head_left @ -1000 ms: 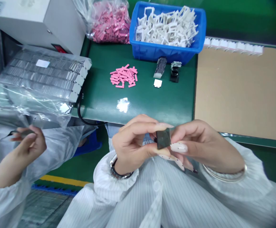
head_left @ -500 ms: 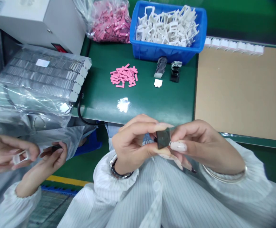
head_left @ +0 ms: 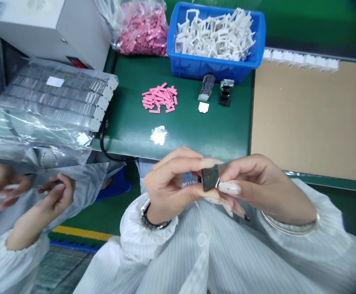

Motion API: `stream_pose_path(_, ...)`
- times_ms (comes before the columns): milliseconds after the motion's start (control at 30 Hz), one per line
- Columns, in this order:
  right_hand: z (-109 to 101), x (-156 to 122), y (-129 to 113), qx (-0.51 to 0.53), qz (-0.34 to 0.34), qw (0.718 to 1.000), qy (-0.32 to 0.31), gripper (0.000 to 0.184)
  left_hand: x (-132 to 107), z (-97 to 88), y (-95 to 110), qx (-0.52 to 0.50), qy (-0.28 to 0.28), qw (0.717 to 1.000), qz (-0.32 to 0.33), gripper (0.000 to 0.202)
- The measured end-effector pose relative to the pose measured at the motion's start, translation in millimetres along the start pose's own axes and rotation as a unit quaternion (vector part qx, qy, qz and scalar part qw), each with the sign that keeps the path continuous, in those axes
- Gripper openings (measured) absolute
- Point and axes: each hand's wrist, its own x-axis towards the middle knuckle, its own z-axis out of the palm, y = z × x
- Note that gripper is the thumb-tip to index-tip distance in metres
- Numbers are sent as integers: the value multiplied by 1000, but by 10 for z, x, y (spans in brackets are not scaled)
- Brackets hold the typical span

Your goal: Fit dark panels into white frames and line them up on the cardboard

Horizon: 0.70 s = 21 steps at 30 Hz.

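My left hand [head_left: 173, 183] and my right hand [head_left: 260, 188] meet in front of my chest, both pinching a small dark square part [head_left: 211, 178]. The left thumb and forefinger clamp its left side. The right thumb presses its lower right corner. On the green table [head_left: 196, 130] ahead lie a loose heap of pink pieces [head_left: 160, 99], a small white square piece [head_left: 203, 107], a row of grey parts [head_left: 207, 86], a stack of dark parts [head_left: 226, 93] and a scrap of clear film [head_left: 159, 134].
A blue bin [head_left: 214, 65] of white plastic frames and a bag of pink pieces [head_left: 142, 26] stand at the back. A brown board [head_left: 312, 118] covers the right. Bagged trays [head_left: 55, 98] and a grey machine [head_left: 45, 24] lie left. A co-worker's hands [head_left: 27, 192] work at lower left.
My hands have barely moved, still pinching the dark part. The co-worker's hands at lower left have shifted: a second hand came in from the left and both now sit slightly further left.
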Motion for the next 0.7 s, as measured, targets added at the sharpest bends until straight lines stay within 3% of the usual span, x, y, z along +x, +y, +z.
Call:
stream_pose_path(500, 18, 7, -8, -2, -4, 1000, 8, 5, 0, -36, 6, 22, -11, 1000, -10, 36)
stream_pose_path(700, 23, 39, -43, -86, -14, 995, 39, 16, -5, -40, 5, 26, -23, 999, -21, 40)
